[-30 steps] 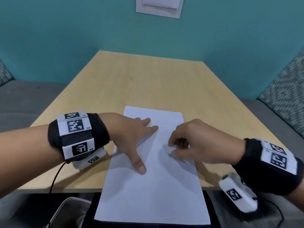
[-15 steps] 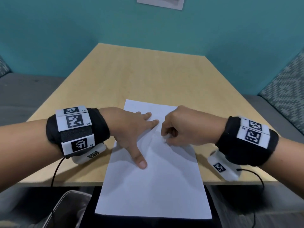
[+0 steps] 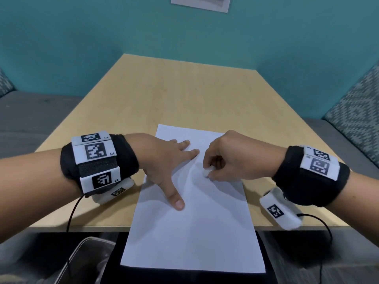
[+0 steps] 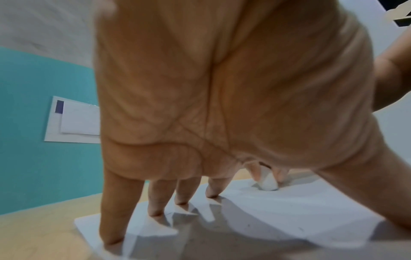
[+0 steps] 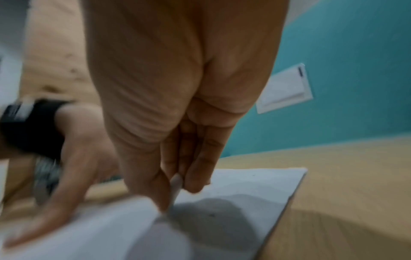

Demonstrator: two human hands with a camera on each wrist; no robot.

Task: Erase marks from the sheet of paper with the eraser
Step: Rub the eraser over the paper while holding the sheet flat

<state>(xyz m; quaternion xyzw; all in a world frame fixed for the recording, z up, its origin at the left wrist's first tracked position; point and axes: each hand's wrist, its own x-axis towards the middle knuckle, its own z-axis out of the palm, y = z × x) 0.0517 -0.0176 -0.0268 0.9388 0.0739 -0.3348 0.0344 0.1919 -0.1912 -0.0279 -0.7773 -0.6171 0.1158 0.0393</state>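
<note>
A white sheet of paper [image 3: 196, 222] lies on the wooden table [image 3: 184, 95], its near end hanging over the front edge. My left hand [image 3: 164, 160] presses flat on the sheet's upper left part, fingers spread and thumb pointing toward me. My right hand [image 3: 225, 158] pinches a small white eraser [image 3: 205, 172] between thumb and fingers, its tip down on the paper just right of my left fingertips. The eraser [image 4: 268, 182] shows beyond the left palm in the left wrist view, and the eraser [image 5: 175, 186] is blurred in the right wrist view. The paper [image 4: 278, 216] buckles slightly near it. No marks are readable.
A teal wall [image 3: 123, 37] backs the table, with a white card [image 3: 202, 3] fixed on it. Grey bench seats [image 3: 30, 119] flank both sides, and a patterned cushion [image 3: 356, 111] sits at right. A clear bin [image 3: 86, 263] stands below the front edge at left.
My right hand with the eraser moved up the sheet toward my left fingertips, then slid slightly back down and right. The left hand kept pressing in the same spot.
</note>
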